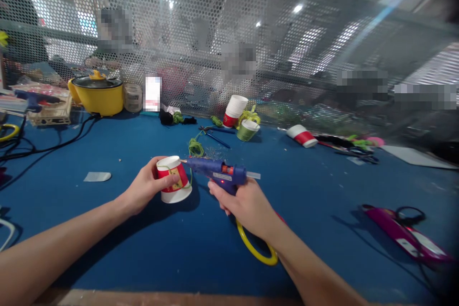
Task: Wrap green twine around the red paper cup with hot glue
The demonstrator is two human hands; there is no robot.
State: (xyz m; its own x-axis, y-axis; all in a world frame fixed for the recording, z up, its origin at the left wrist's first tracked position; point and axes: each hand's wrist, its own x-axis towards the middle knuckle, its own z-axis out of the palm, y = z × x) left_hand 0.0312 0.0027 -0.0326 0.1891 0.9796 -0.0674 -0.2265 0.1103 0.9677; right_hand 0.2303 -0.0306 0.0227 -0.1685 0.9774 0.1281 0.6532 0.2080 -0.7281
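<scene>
My left hand is closed around a red and white paper cup, which stands upside down with its wide rim toward the table. A green strand of yarn runs along the cup and back to a small green yarn bundle behind it. In my right hand is a blue hot glue gun, its red light lit and a clear glue stick poking out the back. The gun's nozzle points left and meets or nearly meets the cup's upper edge; contact cannot be made out.
Stacked paper cups, a green-wrapped cup and a tipped cup are at the back by the mesh screen. A yellow pot stands back left. At right lies a purple power strip. Yellow-handled scissors lie below my right hand.
</scene>
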